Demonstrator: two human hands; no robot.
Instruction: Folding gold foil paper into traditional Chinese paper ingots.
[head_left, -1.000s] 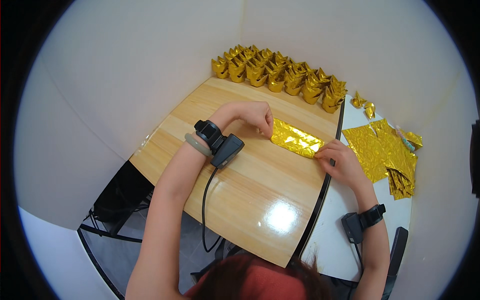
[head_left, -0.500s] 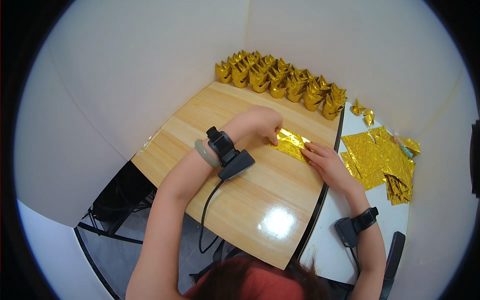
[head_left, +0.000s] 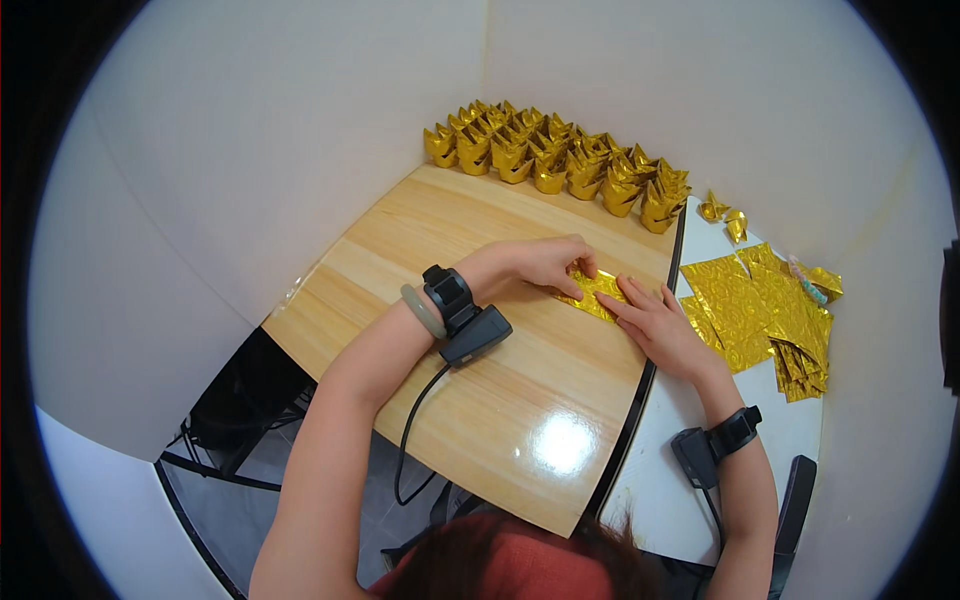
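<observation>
On the wooden table [head_left: 480, 400], both hands pressing gold foil strip [head_left: 592, 293], folded gold pieces [head_left: 560, 160] behind, foil sheets [head_left: 765, 315] right

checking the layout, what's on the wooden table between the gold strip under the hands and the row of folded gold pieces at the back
Nothing: in the head view, bare wooden table runs from the gold strip under both hands to the row of folded gold pieces.
</observation>
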